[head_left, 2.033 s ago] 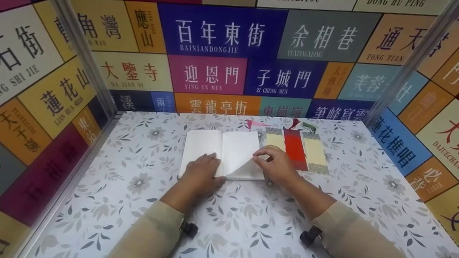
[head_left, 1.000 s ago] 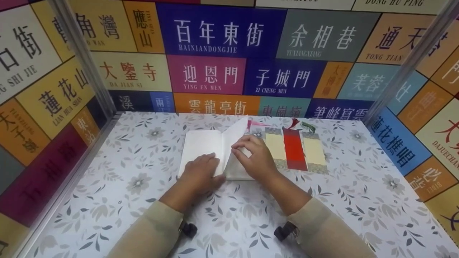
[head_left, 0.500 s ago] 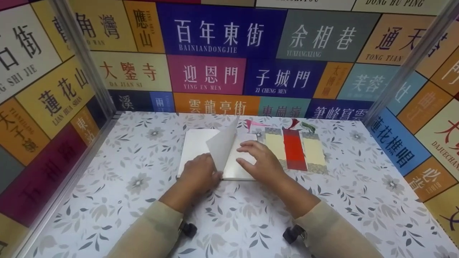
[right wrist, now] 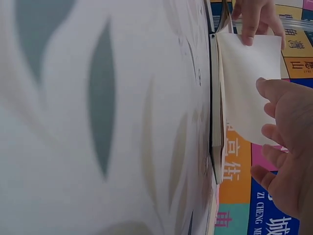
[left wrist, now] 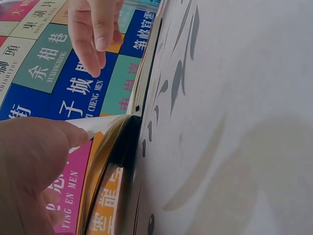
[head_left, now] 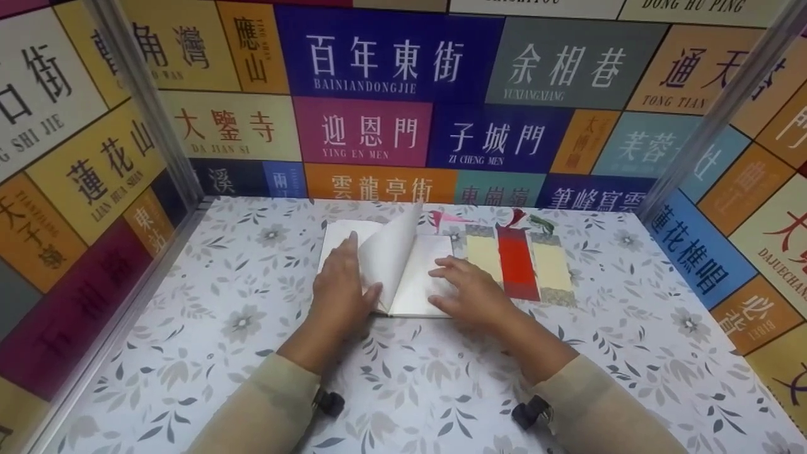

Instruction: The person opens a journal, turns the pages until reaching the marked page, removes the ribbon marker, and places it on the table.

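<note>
A book with blank white pages [head_left: 432,271] lies open on the table, one leaf [head_left: 392,255] standing up from the spine and curving leftward. My left hand [head_left: 340,287] is over the left-hand pages, fingers extended away from me, thumb by the foot of the raised leaf. In the right wrist view, the thumb of that left hand [right wrist: 254,19] overlaps the leaf's edge. Slightly bent and spread, the fingers of my right hand [head_left: 473,290] hover at the right page's outer edge, holding nothing. The left wrist view shows the right hand [left wrist: 95,29] apart from the leaf.
Right of the book lie three bookmarks: a cream one [head_left: 482,255] partly behind my right hand, a red one [head_left: 517,265] and another cream one [head_left: 551,265]. Pink, red and green tassels [head_left: 541,222] spread behind them. A flower-patterned cloth [head_left: 246,321] covers the table; sign-printed panels [head_left: 391,53] enclose it.
The right hand lifted the leaf by its corner, carried it left and let go, then drew back right. The left hand rose from the left page, its fingers now pointing forward beside the leaf.
</note>
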Tool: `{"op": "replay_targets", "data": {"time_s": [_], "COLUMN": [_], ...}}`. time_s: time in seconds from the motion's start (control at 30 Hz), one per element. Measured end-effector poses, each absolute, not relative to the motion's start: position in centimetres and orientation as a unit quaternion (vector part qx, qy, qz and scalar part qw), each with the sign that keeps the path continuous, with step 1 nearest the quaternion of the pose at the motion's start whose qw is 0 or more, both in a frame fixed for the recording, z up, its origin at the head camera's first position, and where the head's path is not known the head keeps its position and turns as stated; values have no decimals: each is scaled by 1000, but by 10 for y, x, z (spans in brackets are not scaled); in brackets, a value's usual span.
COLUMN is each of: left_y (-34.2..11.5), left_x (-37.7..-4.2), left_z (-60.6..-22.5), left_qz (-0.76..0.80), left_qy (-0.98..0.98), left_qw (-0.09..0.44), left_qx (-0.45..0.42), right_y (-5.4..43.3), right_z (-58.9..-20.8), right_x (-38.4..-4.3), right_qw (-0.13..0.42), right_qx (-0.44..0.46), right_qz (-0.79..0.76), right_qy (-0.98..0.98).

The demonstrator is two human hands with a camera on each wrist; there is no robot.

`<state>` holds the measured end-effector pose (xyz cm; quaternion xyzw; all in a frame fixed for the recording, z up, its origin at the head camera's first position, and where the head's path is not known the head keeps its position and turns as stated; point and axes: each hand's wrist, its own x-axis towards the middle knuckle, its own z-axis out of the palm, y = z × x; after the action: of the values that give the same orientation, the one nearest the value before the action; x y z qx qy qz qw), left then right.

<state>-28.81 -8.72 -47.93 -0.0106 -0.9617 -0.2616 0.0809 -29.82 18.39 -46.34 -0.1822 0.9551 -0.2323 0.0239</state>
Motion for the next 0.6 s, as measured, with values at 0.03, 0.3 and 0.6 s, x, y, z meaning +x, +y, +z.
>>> {"op": "replay_targets", "data": {"time_s": [0.03,0.3,0.6], "left_y": [-88,-86,-85], "left_x": [-288,-288,-288], "left_z": [-480,-480,-480], "left_qz": [-259,-219,-187], "left_qy": [-962,-972,-980], "left_qw": [86,81,28], "left_qx": [-12,-16,-56], "right_y": [185,190,197], "right_z": [-464,-470,-473], "right_x": [-298,-301,-302], "right_qw": [29,59,94], "right_qx": [-181,-187,-176], "right_qz": [-228,-203,-209], "right_qy": [956,959,957]}}
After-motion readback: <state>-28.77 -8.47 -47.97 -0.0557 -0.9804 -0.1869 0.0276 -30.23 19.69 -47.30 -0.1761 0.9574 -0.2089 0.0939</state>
